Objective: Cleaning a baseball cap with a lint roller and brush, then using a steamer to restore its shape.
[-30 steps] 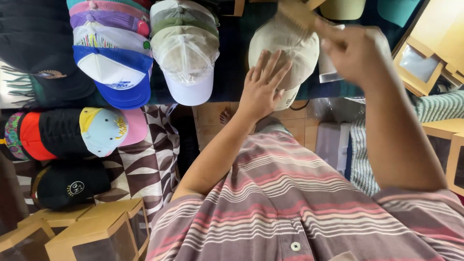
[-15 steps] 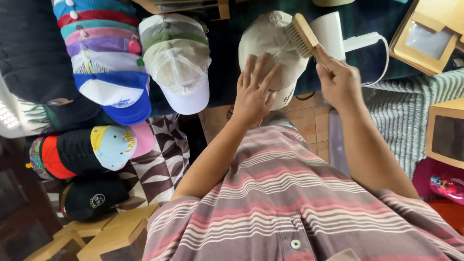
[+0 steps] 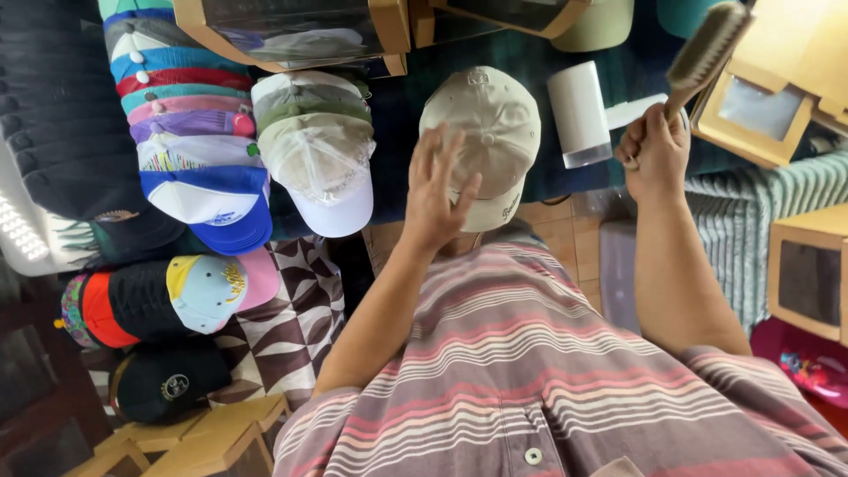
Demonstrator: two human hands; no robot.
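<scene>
Gripping brush (image 3: pixel 709 44) in fisted right hand (image 3: pixel 655 157) | left hand (image 3: pixel 435 190) spread over beige cap (image 3: pixel 481 132)

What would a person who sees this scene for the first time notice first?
At the centre lies a beige cap, with the left hand spread open over its near side. To the right, the right hand holds a wooden brush raised, off the cap. On the left, a stack of colourful caps draws the eye.
</scene>
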